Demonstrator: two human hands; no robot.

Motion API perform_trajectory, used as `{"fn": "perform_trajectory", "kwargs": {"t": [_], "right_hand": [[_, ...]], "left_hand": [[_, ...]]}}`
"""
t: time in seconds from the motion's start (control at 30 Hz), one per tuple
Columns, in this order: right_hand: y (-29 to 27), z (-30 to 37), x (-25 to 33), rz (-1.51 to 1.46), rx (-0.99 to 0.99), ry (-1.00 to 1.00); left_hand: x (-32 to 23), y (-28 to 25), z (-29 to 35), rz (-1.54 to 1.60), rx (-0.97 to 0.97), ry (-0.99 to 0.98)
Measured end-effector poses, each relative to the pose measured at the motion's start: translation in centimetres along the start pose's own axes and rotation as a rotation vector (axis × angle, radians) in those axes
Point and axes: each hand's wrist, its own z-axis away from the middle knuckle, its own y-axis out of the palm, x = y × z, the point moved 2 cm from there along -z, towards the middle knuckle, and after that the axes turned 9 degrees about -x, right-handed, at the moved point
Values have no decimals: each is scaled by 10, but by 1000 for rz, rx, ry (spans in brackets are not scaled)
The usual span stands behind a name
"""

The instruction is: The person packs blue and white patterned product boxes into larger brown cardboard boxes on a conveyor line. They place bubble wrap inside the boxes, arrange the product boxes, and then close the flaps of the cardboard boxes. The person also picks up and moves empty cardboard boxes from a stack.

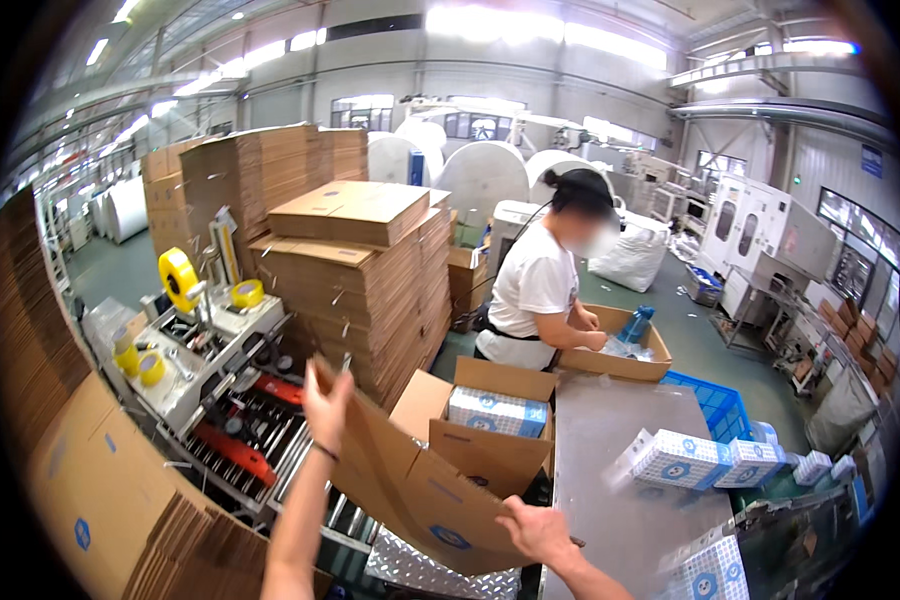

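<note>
Flattened brown cardboard box (410,485), blue-printed

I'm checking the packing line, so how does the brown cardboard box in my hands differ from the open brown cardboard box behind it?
The brown cardboard box in the hands is tilted and not fully opened, gripped by the left hand and right hand; no contents show. The open brown cardboard box behind stands upright with flaps spread and holds a white-and-blue patterned pack. Both are plain brown corrugated cardboard.
</note>
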Motion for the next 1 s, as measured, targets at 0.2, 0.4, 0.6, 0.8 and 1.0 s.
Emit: {"fn": "perform_trajectory", "kwargs": {"t": [0.2,0.4,0.6,0.8,1.0], "right_hand": [[24,-6,12,76,204,200],[34,-58,-63,-213,293,715],[-3,7,-87,55,449,241],[67,53,-61,-133,742,151],[62,5,-34,382,-125,-248]], "left_hand": [[72,9,127,39,23,-613],[111,5,102,122,252,-699],[46,-62,76,137,884,-753],[-9,-37,169,-328,1434,190],[87,-26,251,-484,1718,740]]}}
